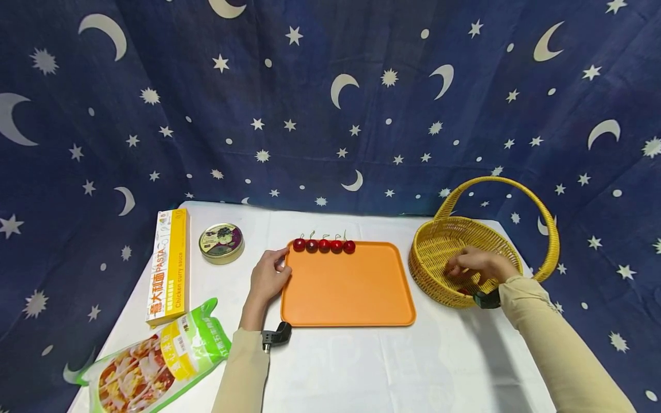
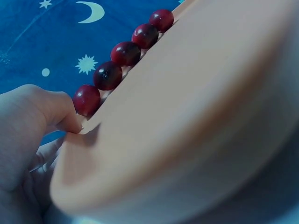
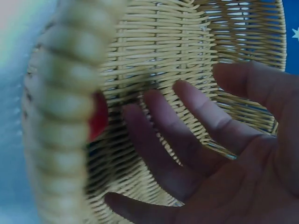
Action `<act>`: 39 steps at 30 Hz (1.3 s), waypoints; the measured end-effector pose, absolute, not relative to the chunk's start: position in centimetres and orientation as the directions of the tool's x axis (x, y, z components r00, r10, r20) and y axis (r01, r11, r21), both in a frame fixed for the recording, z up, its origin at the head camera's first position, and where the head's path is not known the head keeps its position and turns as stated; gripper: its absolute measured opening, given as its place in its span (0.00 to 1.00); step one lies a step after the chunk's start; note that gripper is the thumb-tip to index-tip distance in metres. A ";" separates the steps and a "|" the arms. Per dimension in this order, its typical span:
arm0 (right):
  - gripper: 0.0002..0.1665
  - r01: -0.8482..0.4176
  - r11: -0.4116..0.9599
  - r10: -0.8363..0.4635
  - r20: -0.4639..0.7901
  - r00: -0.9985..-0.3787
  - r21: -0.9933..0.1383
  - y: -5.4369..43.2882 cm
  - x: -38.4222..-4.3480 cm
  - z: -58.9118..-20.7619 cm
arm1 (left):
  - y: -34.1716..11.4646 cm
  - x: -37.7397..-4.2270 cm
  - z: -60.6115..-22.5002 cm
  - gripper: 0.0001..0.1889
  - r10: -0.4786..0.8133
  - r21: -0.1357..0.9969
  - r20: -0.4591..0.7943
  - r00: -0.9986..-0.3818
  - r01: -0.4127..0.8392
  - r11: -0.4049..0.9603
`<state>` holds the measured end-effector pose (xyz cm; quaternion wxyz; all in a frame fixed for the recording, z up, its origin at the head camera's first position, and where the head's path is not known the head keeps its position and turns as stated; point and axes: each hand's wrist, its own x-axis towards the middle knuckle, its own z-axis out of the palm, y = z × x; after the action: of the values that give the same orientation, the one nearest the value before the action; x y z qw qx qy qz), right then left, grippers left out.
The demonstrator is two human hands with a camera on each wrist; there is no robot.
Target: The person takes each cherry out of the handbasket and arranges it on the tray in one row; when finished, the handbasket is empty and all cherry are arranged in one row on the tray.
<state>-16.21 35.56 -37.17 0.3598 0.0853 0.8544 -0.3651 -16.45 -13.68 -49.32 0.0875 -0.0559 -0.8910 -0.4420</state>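
My left hand [image 1: 270,277] pinches the left rim of an orange tray [image 1: 351,287] near its far corner, thumb on the rim, as the left wrist view shows. Several red cherries [image 1: 324,246] with stems sit in a row along the tray's far edge. The nearest cherry [image 2: 87,99] lies right beside my thumb. My right hand [image 1: 477,264] reaches inside a yellow wicker basket [image 1: 428,272]. Its fingers [image 3: 201,105] are spread and hold nothing. Partly hidden by the basket's rim, a red cherry [image 3: 98,116] lies inside, apart from the fingertips.
A yellow and white pasta box [image 1: 169,267], a round tin [image 1: 222,244] and a green food bag [image 1: 160,361] stand or lie on the left. The basket's tall handle [image 1: 552,241] arches on the right. A starry blue curtain [image 1: 310,115] hangs behind the white tabletop [image 1: 351,367].
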 end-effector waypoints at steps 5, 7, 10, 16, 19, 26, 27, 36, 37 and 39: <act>0.19 0.489 0.663 -0.121 -0.726 -0.677 -0.567 35.4 -15.9 -38.0 | -13.7 -16.4 -49.2 0.27 0.022 0.781 0.203 -0.979 0.176 0.599; 0.18 0.505 0.650 -0.118 -0.732 -0.671 -0.568 35.2 -15.8 -38.2 | -13.7 -16.4 -49.1 0.27 0.027 0.785 0.198 -0.980 0.175 0.594; 0.17 0.498 0.649 -0.142 -0.735 -0.663 -0.575 35.1 -15.8 -38.3 | -13.7 -16.4 -49.0 0.28 0.035 0.789 0.187 -0.982 0.171 0.591; 0.13 0.457 0.628 -0.276 -0.729 -0.626 -0.630 34.6 -16.0 -38.5 | -13.8 -16.4 -49.1 0.27 0.034 0.784 0.188 -0.982 0.170 0.597; 0.13 0.447 0.599 -0.328 -0.713 -0.620 -0.664 34.2 -16.3 -38.6 | -13.8 -16.4 -49.0 0.28 0.036 0.786 0.182 -0.983 0.167 0.595; 0.15 0.425 0.542 -0.328 -0.648 -0.687 -0.725 33.3 -16.9 -38.2 | -13.8 -16.3 -49.0 0.28 0.032 0.786 0.177 -0.984 0.161 0.596; 0.16 0.421 0.537 -0.328 -0.641 -0.694 -0.731 33.1 -17.0 -38.1 | -13.8 -16.3 -48.9 0.28 0.031 0.786 0.177 -0.984 0.160 0.597; 0.15 0.382 0.436 -0.409 -0.557 -0.722 -0.815 32.5 -17.9 -37.7 | -13.7 -16.2 -48.8 0.28 0.033 0.784 0.174 -0.984 0.158 0.600; 0.15 0.376 0.419 -0.427 -0.545 -0.722 -0.826 32.6 -17.9 -37.7 | -13.7 -16.2 -48.7 0.28 0.033 0.785 0.173 -0.984 0.158 0.599; 0.16 0.363 0.388 -0.460 -0.519 -0.720 -0.847 32.6 -18.1 -37.6 | -13.8 -16.2 -48.7 0.28 0.033 0.782 0.176 -0.984 0.160 0.602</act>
<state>-18.11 32.61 -37.55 0.3725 -0.0327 0.7451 -0.5522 -16.25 -13.78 -48.74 0.0717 -0.0541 -0.8920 -0.4430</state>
